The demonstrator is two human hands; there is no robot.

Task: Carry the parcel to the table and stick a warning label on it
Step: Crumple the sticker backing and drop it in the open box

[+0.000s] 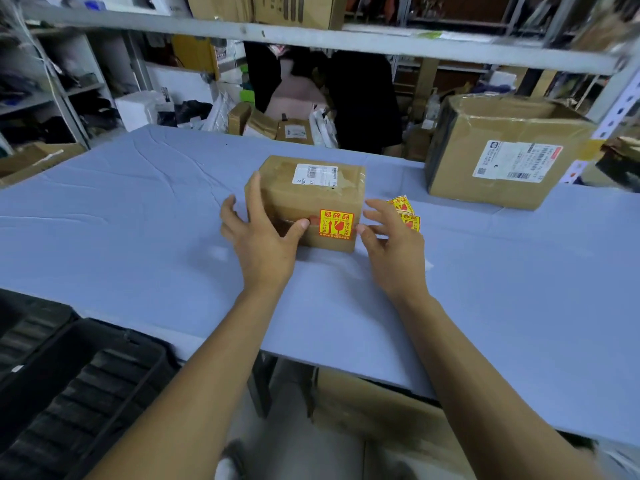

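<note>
A small brown taped parcel (308, 195) sits on the blue table (138, 237), with a white shipping label on top. A yellow and red warning label (336, 224) is stuck on its near face. My left hand (259, 237) grips the parcel's left corner, fingers up its side and thumb pressed on the near face beside the label. My right hand (391, 244) hovers open just right of the parcel, fingertips near the label's right edge, holding nothing. A few loose warning labels (405, 211) lie on the table behind my right hand.
A large cardboard box (502, 150) stands at the back right of the table. Black plastic crates (69, 393) sit low at the left. Someone in dark clothes (360, 98) stands behind the table among shelves and boxes. A shelf beam (311, 38) crosses overhead.
</note>
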